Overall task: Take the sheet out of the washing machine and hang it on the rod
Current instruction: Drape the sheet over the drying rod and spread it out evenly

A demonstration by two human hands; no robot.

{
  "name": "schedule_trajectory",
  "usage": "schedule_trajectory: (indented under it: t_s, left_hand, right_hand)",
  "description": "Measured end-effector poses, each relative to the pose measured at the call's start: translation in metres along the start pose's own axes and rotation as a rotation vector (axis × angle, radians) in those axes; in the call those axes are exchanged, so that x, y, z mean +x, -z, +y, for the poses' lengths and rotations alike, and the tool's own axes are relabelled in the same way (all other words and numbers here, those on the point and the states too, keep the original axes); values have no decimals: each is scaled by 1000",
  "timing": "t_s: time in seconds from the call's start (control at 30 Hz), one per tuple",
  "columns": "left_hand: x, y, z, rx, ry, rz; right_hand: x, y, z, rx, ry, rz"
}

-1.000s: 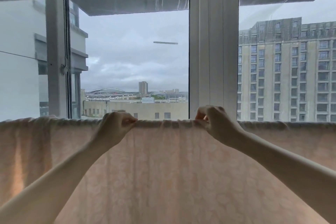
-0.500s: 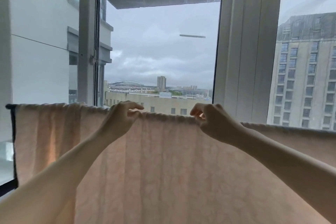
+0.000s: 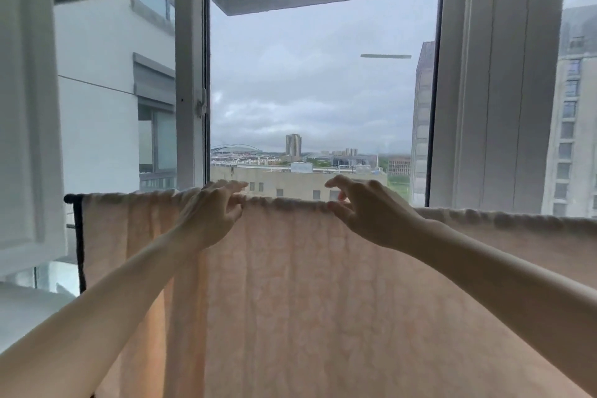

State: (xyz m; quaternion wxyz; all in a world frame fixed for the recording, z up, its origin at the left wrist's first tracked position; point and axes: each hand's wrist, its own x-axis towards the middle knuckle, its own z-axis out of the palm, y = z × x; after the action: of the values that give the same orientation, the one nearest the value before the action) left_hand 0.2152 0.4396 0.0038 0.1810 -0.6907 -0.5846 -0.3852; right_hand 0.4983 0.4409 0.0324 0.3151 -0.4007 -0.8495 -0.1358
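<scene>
**Sheet draped over the rod, at risk of sliding while barely held**

The sheet [image 3: 290, 300] is hung over the rod [image 3: 69, 198], its folded top edge running just under the fingers of both hands. The left hand [image 3: 211, 215] is laid against the fold with its fingers [image 3: 234, 186] stretched forward and released, nothing being gripped. The right hand [image 3: 365, 212] is held just above the fold, its fingers [image 3: 336, 182] spread and loosely curved; whether the thumb touches the cloth cannot be told. With neither hand clamped on it, the sheet could be dragged off by its heavier side if the drape is uneven. To the right of the fingers the fold is seen sagging lower. Bunched wrinkles under the fingers could be left unsmoothed, and drying slowed.
</scene>
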Motion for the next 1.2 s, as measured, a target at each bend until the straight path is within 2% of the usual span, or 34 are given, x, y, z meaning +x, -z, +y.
schedule_trajectory:
  t_s: [0.1, 0.2, 0.3, 0.47, 0.6, 0.73, 0.83, 0.93, 1.03, 1.1, 1.2]
  left_hand:
    - [4, 3, -20, -27, -45, -5]
    - [6, 1, -24, -85, -117, 80]
    - [12, -2, -14, -159, -155, 163]
    - [14, -8, 15, -325, -215, 151]
    - [13, -14, 26, -340, -243, 119]
    - [15, -15, 42, -391, -279, 108]
    - [16, -14, 55, -392, -347, -16]
    - [24, -6, 42, -412, -282, -85]
    - [30, -4, 9, -267, -217, -194]
    - [27, -5, -7, -179, -201, -229]
    - [22, -7, -15, -212, -198, -137]
  right_hand:
    - [12, -19, -17, -11, -25, 44]
    - [16, -33, -24, -9, -92, 142]
    - [16, -35, -24, 20, -167, 206]
    - [15, -22, -12, 72, -266, 341]
    - [3, -13, -1, -34, -265, 237]
    - [-5, 6, 11, -36, -325, 293]
    - [-17, 10, 14, -72, -330, 200]
    - [-21, 19, 15, -70, -297, 175]
    - [-23, 25, 9, 9, -252, 5]
    - [-23, 21, 4, -43, -175, -129]
    - [-20, 12, -4, -113, -131, -145]
